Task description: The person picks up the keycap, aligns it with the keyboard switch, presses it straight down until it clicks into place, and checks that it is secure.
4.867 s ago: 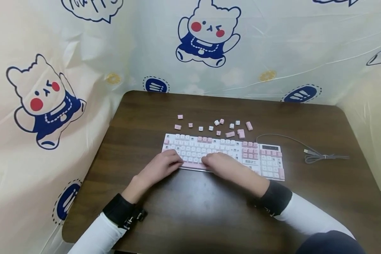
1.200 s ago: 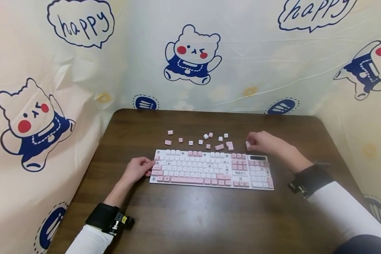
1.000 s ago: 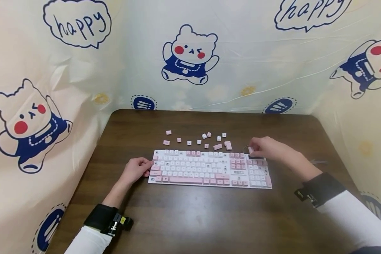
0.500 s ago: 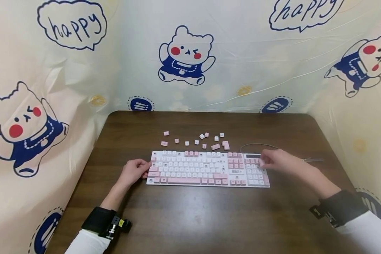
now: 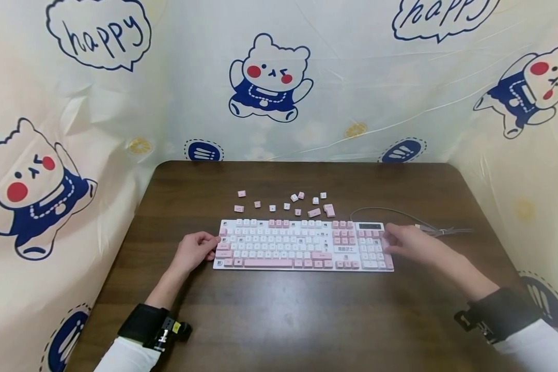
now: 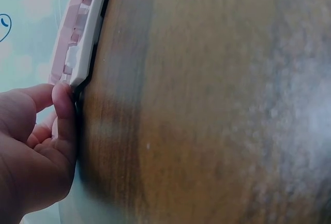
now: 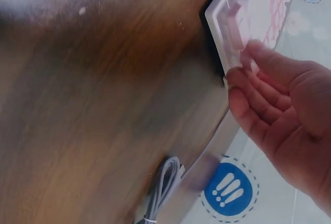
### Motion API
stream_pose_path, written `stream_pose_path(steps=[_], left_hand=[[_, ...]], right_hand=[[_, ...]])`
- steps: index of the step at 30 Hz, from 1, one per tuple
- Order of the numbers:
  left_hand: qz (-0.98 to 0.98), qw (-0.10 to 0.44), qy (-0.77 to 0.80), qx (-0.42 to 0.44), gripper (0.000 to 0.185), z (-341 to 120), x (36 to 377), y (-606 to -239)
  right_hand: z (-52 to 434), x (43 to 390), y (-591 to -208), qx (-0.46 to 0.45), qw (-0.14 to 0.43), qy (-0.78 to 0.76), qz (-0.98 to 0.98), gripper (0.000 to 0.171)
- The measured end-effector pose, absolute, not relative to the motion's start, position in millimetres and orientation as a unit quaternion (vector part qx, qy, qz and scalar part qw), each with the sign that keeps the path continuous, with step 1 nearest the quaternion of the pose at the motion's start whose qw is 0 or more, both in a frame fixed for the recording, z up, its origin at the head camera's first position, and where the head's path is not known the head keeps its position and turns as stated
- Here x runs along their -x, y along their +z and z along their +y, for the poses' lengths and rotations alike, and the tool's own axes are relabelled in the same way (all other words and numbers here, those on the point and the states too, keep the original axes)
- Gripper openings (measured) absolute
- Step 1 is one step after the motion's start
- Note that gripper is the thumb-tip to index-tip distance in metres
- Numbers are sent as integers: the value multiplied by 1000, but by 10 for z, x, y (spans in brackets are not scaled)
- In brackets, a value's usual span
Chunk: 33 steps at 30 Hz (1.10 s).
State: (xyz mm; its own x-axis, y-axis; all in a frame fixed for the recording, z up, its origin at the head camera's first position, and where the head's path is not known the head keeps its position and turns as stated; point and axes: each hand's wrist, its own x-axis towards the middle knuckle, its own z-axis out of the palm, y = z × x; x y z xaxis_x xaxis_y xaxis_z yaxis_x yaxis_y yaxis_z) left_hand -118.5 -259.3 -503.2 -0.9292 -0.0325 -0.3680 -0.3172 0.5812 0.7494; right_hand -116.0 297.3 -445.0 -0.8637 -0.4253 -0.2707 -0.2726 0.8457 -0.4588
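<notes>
A white and pink keyboard (image 5: pixel 346 249) lies flat on the table, with several bare key slots. My left hand (image 5: pixel 191 252) grips its left edge; in the left wrist view, thumb and fingertips meet at the keyboard's corner. At the opposite end is my right hand (image 5: pixel 411 243), over the top of the number pad's right column. Its thumb and forefinger pinch a pink keycap (image 7: pixel 247 61), mostly hidden by the fingers, at the keyboard's edge. Whether the keycap is seated cannot be seen. Loose pink keycaps (image 5: pixel 328 210) and white keycaps (image 5: pixel 287 206) are scattered behind the keyboard.
The keyboard's cable (image 5: pixel 376 208) curves out from the back edge to a tied bundle (image 5: pixel 451 231) behind my right hand. The brown wooden table (image 5: pixel 279 320) backs onto a printed cloth (image 5: pixel 335 103) that also hangs at both sides.
My right hand has picked up the long pink keycap from behind the keyboard and brought it to the number pad's right column. My left hand has moved from the front to the keyboard's left edge.
</notes>
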Motion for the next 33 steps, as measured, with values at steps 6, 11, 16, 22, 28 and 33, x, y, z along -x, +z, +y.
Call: stream_pose_path(steps=[6, 11, 16, 22, 28, 33], left_hand=[[872, 160, 451, 99, 34, -2594, 1175, -5021], [874, 158, 449, 100, 34, -2589, 1170, -5009], [875, 154, 449, 98, 33, -2585, 1162, -5013], [875, 151, 449, 97, 33, -2585, 1156, -5033], [875, 152, 449, 98, 33, -2582, 1160, -5033], [876, 148, 450, 95, 33, -2591, 1160, -5044]], right_hand=[[2928, 1094, -4457, 177, 167, -214, 946, 23], [2888, 1063, -4492, 166, 150, -216, 950, 26], [2857, 1024, -4535, 143, 138, -219, 955, 30], [2823, 979, -4585, 125, 118, -210, 962, 32], [2804, 967, -4599, 112, 118, -215, 963, 29], [2826, 995, -4597, 91, 138, -225, 960, 24]])
